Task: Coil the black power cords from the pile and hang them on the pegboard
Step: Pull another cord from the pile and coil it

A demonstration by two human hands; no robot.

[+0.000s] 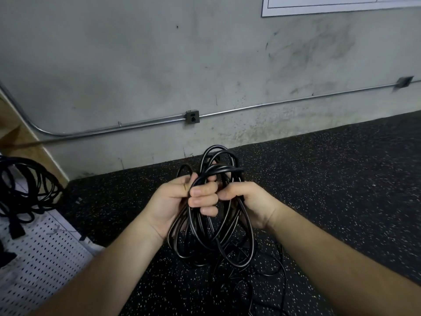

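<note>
1. Left hand (173,201) and right hand (247,200) are raised side by side, both gripping one coiled black power cord (224,170) at mid-height.
2. Left hand: fingers (202,198) curled fully round the gathered strands, fingertips facing the camera. Right hand: closed on the same bundle from the other side, thumb pointing toward the left hand. The two hands nearly touch.
3. Coil: uneven loops stand above the fists and longer loops hang below them, over the floor.
4. Loose cord strands (284,271) lie on the black speckled floor (341,190) beneath and to the right of the hanging loops. Whether they join the held coil: cannot tell.
5. White pegboard (45,258) at the lower left, well apart from the hands. A bundle of black cords (29,164) hangs against its upper part; a plug (17,229) dangles below the bundle.
6. Concrete wall (136,65) behind, with a metal conduit (114,128) running along it through an outlet box (192,116).
</note>
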